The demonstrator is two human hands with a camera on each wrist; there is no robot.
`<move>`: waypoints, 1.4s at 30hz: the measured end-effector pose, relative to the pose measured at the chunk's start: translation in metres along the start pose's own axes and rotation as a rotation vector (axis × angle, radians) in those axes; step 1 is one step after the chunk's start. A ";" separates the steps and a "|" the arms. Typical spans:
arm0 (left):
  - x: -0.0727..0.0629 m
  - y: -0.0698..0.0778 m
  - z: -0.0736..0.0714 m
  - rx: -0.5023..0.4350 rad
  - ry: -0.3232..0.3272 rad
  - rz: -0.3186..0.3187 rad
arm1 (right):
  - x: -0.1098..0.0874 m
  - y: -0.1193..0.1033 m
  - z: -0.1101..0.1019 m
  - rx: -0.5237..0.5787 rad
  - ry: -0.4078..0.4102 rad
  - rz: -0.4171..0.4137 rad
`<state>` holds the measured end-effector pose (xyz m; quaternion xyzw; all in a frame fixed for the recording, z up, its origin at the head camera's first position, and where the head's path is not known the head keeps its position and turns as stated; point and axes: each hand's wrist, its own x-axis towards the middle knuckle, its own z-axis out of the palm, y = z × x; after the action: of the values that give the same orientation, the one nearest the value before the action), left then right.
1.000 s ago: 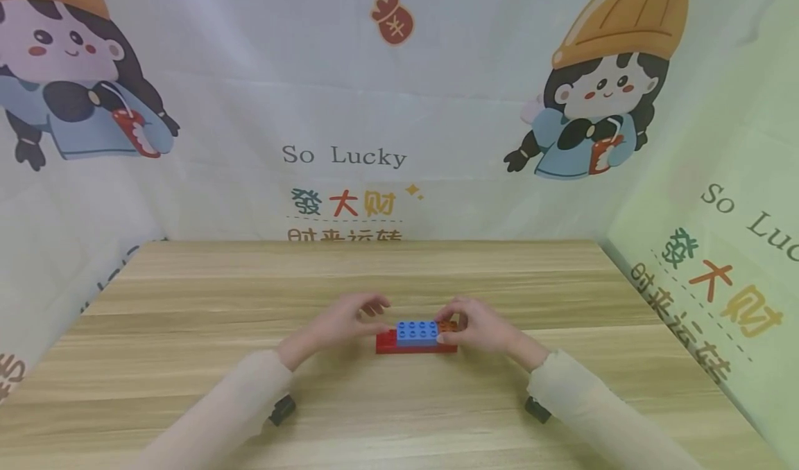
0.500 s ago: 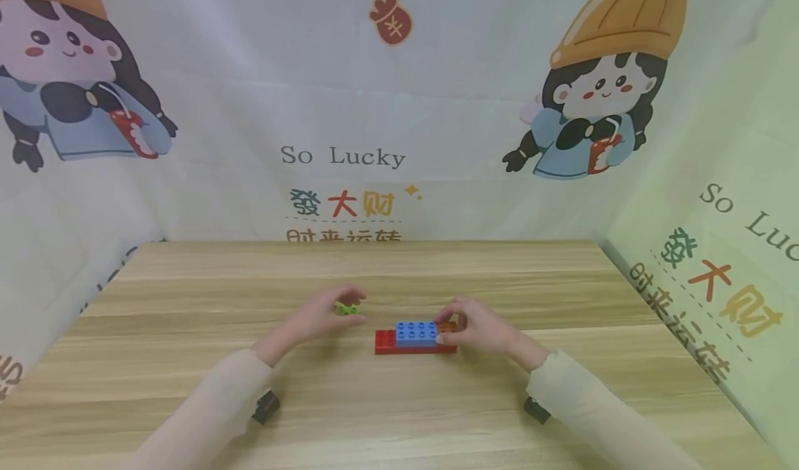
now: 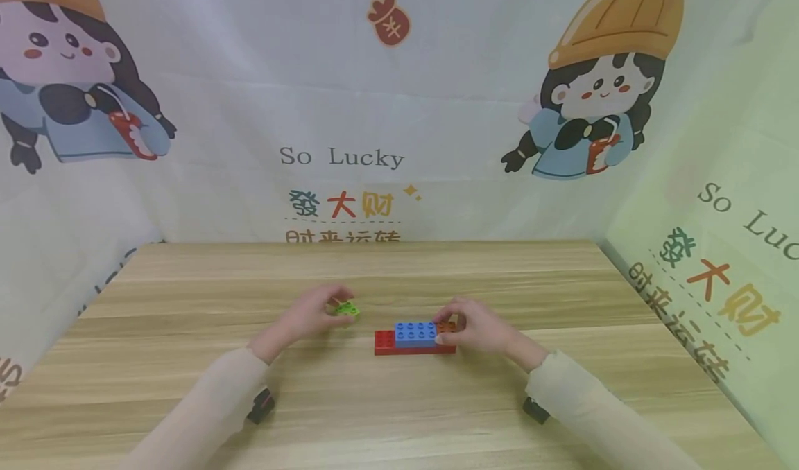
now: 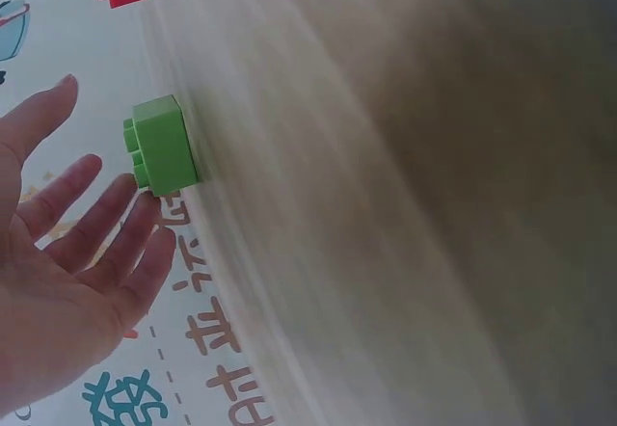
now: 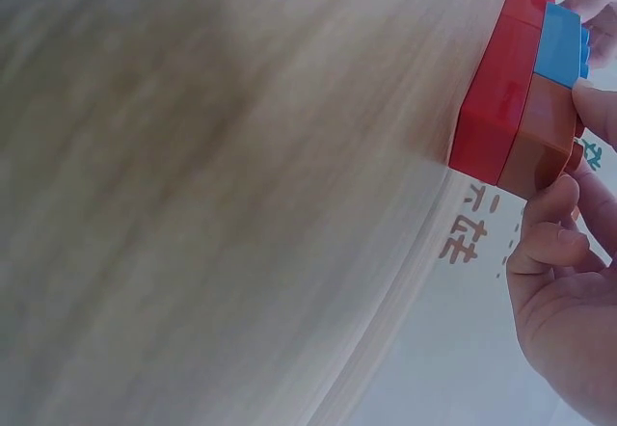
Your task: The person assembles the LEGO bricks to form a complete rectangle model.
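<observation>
My left hand [image 3: 306, 314] is around a lime-green toy building brick [image 3: 347, 308] on the table, left of the assembly. In the left wrist view the thumb and fingers are spread loosely beside the green brick [image 4: 166, 146], without gripping it. A long red base [image 3: 415, 350] carries a blue brick [image 3: 415, 334] in its middle and an orange-brown brick [image 5: 545, 127] at its right end. My right hand [image 3: 479, 324] pinches the orange-brown brick, the thumb [image 5: 598, 108] near its seam with the blue one. Red studs [image 3: 384, 338] show at the base's left end.
A wood-grain table [image 3: 399, 414] extends around the bricks. Behind it and along the sides hangs a printed cloth [image 3: 449, 109] with cartoon figures and lettering. Small dark devices [image 3: 261, 405] sit under both wrists.
My left hand has moved left from the red base's left end to the green brick, opening off the assembly. The right hand has stayed on the orange-brown brick.
</observation>
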<state>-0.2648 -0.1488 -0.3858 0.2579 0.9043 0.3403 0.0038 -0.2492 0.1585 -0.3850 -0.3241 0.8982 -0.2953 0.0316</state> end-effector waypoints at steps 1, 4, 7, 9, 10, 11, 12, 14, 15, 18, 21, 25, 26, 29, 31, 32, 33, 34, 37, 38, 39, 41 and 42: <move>0.000 -0.001 0.000 0.002 -0.002 -0.009 | 0.000 0.000 0.000 0.001 -0.001 0.001; 0.001 -0.003 0.001 0.012 -0.008 -0.028 | 0.000 0.000 -0.001 -0.004 -0.002 0.006; 0.002 -0.005 0.003 0.019 -0.013 -0.049 | 0.000 -0.001 -0.001 -0.008 -0.002 0.014; 0.003 -0.006 0.003 0.024 -0.019 -0.062 | 0.000 -0.001 -0.001 -0.013 -0.002 0.020; 0.003 -0.006 0.004 0.027 -0.021 -0.068 | 0.000 0.000 -0.001 -0.013 -0.002 0.021; 0.004 -0.007 0.004 0.029 -0.023 -0.076 | 0.000 0.000 -0.001 -0.013 -0.001 0.022; 0.004 -0.007 0.004 0.026 -0.024 -0.088 | 0.001 0.000 -0.001 -0.014 0.000 0.022; 0.004 -0.007 0.004 0.025 -0.031 -0.105 | 0.000 0.000 0.000 -0.015 0.000 0.021; 0.005 -0.007 0.005 0.024 -0.032 -0.120 | 0.001 0.001 0.000 -0.014 0.001 0.020; 0.006 -0.007 0.005 0.017 -0.034 -0.155 | 0.001 0.001 0.000 -0.013 0.002 0.020; 0.007 -0.008 0.006 0.033 -0.031 -0.173 | 0.000 0.001 0.000 -0.014 0.006 0.019; 0.009 -0.009 0.009 0.069 -0.031 -0.162 | 0.000 0.001 -0.001 -0.016 0.005 0.013; 0.009 -0.009 0.009 0.077 -0.030 -0.157 | 0.000 0.001 -0.001 -0.016 0.004 0.012; 0.010 -0.008 0.010 0.084 -0.029 -0.155 | 0.000 0.000 -0.001 -0.016 0.005 0.012; 0.010 -0.007 0.010 0.088 -0.025 -0.160 | 0.000 0.000 -0.001 -0.016 0.004 0.014; 0.010 -0.007 0.010 0.091 -0.025 -0.158 | 0.000 0.000 0.000 -0.016 0.005 0.016; 0.010 -0.007 0.010 0.093 -0.026 -0.155 | 0.000 0.000 0.000 -0.016 0.005 0.018; 0.010 -0.007 0.010 0.091 -0.025 -0.161 | 0.000 0.000 0.000 -0.014 0.003 0.020; 0.010 -0.007 0.010 0.084 -0.028 -0.168 | 0.000 0.000 -0.001 -0.010 0.000 0.022; 0.010 -0.007 0.009 0.082 -0.030 -0.169 | 0.000 0.000 -0.001 -0.008 0.000 0.023; 0.010 -0.008 0.009 0.075 -0.032 -0.174 | 0.000 0.000 -0.001 -0.007 -0.001 0.023; 0.010 -0.008 0.009 0.066 -0.034 -0.175 | 0.000 0.000 -0.001 -0.006 -0.002 0.021; 0.010 -0.008 0.009 0.065 -0.036 -0.170 | 0.000 0.000 -0.001 -0.005 -0.001 0.020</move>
<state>-0.2751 -0.1437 -0.3957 0.1861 0.9334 0.3043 0.0405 -0.2497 0.1591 -0.3843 -0.3156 0.9021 -0.2924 0.0341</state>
